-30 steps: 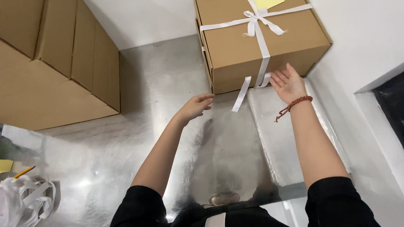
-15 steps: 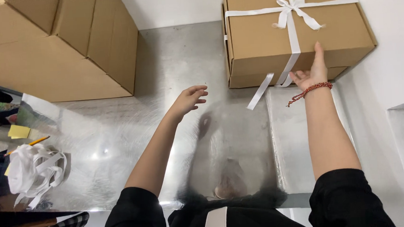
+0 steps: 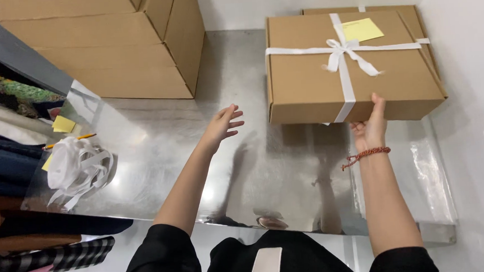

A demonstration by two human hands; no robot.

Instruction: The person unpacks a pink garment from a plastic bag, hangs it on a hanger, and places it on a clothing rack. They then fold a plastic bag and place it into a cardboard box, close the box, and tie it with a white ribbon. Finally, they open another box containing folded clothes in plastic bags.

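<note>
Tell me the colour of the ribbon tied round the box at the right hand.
White, tied in a bow; the ribbon crosses the brown cardboard box, clearest in the head view.

open steel tabletop (image 3: 170,157) between stacked cartons (image 3: 108,54), ribbon pile (image 3: 76,166) and ribboned box (image 3: 305,76)

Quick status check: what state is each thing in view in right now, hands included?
Ribboned box: closed, white ribbon tied in a bow, front edge lifted.
Sticky note: stuck flat on the lid.
Second box: underneath, mostly hidden.
Right hand: gripping the ribboned box's front edge.
Left hand: open, fingers spread, touching nothing.
Stacked cartons: closed.
Ribbon bundle: loose, tangled heap.
Metal table: shiny, reflecting both arms.
</note>
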